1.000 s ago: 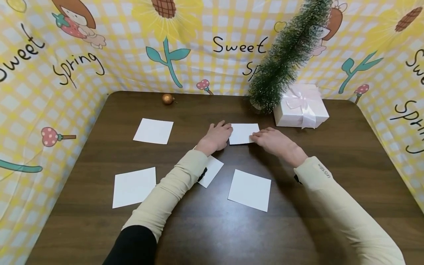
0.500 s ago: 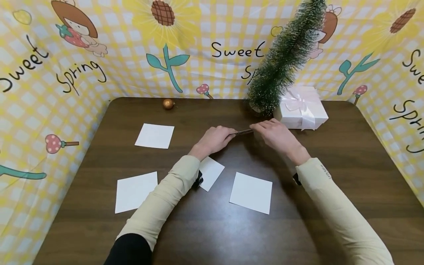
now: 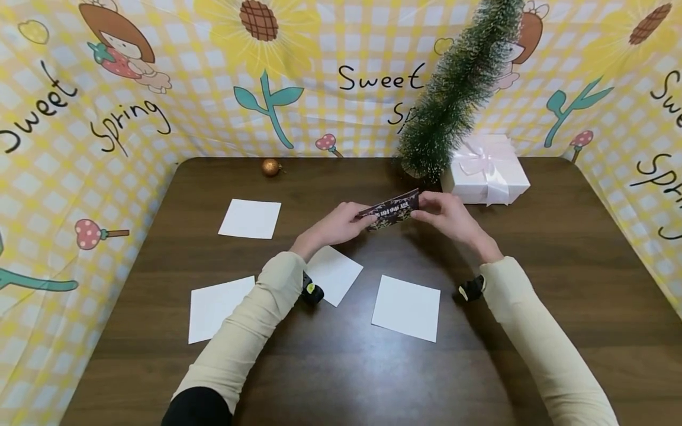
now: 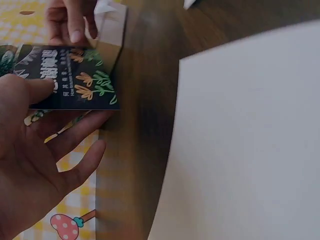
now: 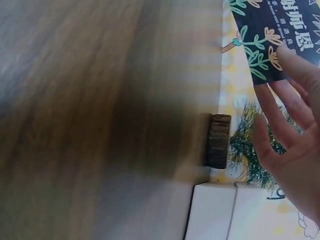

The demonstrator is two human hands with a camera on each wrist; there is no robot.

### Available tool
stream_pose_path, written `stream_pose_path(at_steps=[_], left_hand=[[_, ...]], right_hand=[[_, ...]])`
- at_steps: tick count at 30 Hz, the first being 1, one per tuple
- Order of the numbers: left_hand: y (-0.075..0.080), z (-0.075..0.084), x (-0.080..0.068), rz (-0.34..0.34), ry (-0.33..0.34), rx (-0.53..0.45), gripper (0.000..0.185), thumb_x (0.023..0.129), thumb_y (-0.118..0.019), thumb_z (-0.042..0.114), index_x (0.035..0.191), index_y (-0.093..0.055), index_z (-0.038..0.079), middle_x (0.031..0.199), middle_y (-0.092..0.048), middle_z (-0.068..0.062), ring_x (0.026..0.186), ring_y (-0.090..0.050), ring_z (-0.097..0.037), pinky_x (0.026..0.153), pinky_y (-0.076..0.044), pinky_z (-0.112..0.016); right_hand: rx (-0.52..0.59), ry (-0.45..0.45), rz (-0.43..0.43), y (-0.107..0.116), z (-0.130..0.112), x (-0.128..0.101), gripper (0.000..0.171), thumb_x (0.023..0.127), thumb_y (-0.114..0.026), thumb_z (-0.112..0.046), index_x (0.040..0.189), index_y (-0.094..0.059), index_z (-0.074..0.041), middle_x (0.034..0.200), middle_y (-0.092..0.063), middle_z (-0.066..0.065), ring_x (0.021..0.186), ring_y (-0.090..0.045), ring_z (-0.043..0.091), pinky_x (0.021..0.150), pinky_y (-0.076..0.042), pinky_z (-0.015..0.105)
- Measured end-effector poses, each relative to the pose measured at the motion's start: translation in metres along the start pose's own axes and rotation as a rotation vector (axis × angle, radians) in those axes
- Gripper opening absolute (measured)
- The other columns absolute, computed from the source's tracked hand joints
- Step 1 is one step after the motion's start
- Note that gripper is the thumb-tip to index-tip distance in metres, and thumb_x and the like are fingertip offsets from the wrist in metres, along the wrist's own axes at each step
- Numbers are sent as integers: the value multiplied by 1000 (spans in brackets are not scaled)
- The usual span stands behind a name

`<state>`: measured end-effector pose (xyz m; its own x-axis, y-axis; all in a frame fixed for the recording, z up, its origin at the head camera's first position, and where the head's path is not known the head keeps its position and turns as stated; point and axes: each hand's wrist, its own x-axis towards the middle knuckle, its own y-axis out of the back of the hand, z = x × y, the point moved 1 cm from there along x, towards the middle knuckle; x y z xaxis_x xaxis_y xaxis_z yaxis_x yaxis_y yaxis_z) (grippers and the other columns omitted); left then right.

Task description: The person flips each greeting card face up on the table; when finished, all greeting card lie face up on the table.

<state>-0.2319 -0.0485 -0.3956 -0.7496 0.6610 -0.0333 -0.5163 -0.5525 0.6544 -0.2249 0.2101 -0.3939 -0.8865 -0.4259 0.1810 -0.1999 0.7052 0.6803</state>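
Note:
A dark card (image 3: 393, 209) with white lettering and flower drawings is held up, tilted, over the far middle of the table. My left hand (image 3: 341, 223) pinches its left end, thumb across the printed face, as the left wrist view shows on the card (image 4: 70, 97). At the other end my right hand (image 3: 452, 218) pinches it between thumb and fingers; in the right wrist view green and orange flowers show on the card (image 5: 262, 37). Below my left wrist lies a blank white card (image 3: 337, 273), partly covered by the arm.
More white cards lie about: one at back left (image 3: 249, 219), one at front left (image 3: 215, 310) partly under my sleeve, one at front right (image 3: 407, 307). A bauble (image 3: 270, 167), a small bristly tree (image 3: 453, 112) and a ribboned white box (image 3: 487, 171) stand along the back.
Both hands have lifted the card, which lay white side up on the table, and tipped it so its dark printed face shows. The other cards have stayed in place.

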Motion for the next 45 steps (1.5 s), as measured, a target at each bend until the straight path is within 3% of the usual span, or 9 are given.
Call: stream_pose_path(at_steps=[3, 8, 12, 16, 23, 28, 36, 40, 45], left_hand=[[0, 0, 0, 3, 2, -52, 26, 101, -54, 20, 116, -64, 2, 95, -65, -13, 76, -56, -17, 67, -47, -26], [-1, -3, 0, 85, 83, -174, 47, 93, -67, 21, 133, -50, 2, 122, -62, -17, 103, -63, -25, 86, -52, -35], [-5, -5, -1, 144, 102, -258, 51, 91, -70, 16, 134, -47, 1, 122, -64, -18, 105, -64, -26, 88, -53, -35], [-9, -4, -1, 184, 96, -289, 37, 93, -66, 9, 125, -57, -5, 116, -67, -21, 99, -68, -27, 86, -54, -37], [-7, 0, -4, 167, 142, -369, 31, 96, -60, 5, 123, -58, -9, 115, -66, -24, 88, -69, -28, 86, -54, -46], [-5, -1, -5, 154, 194, -416, 35, 96, -60, 6, 128, -54, -6, 116, -67, -22, 89, -69, -28, 88, -52, -43], [-9, -2, -1, 298, 335, -248, 22, 93, -67, 15, 105, -58, -2, 83, -65, -12, 71, -51, -18, 58, -38, -25], [-14, -5, 3, 330, 401, -165, 25, 91, -69, 17, 101, -56, -2, 79, -59, -9, 71, -50, -18, 61, -37, -25], [-22, -9, 5, 316, 446, -61, 31, 90, -70, 17, 107, -53, -2, 85, -66, -15, 74, -57, -19, 64, -41, -26]], right_hand=[[29, -2, -6, 1, -3, 0, 13, 92, -68, -11, 83, -61, -5, 81, -63, 8, 76, -52, 19, 68, -43, 25], [102, -63, 5, 2, -11, -2, 8, 93, -66, -7, 88, -64, -1, 86, -66, 13, 72, -51, 18, 63, -41, 22], [188, -121, 26, -1, -17, -3, 9, 93, -64, -3, 93, -64, 5, 90, -66, 20, 69, -54, 12, 60, -41, 22], [236, -165, 49, -3, -20, -1, 12, 94, -63, -6, 97, -64, 6, 90, -66, 21, 67, -54, 7, 60, -41, 21], [263, -246, 87, -3, -18, 0, 33, 92, -69, -18, 116, -59, 2, 108, -65, 16, 92, -63, 13, 80, -49, 18], [264, -262, 71, -5, -18, 0, 23, 90, -71, -14, 99, -60, 4, 89, -64, 9, 77, -62, 17, 68, -50, 20], [133, -315, 59, -11, -19, 5, 19, 89, -71, -16, 90, -64, 1, 75, -69, 12, 71, -65, 31, 55, -41, 21], [57, -364, 3, -14, -17, 9, 20, 91, -69, -19, 86, -64, 0, 74, -71, 15, 75, -68, 35, 55, -40, 24], [4, -443, -93, -20, -12, 12, 23, 93, -67, -22, 86, -64, -1, 76, -72, 13, 76, -70, 30, 63, -44, 27]])
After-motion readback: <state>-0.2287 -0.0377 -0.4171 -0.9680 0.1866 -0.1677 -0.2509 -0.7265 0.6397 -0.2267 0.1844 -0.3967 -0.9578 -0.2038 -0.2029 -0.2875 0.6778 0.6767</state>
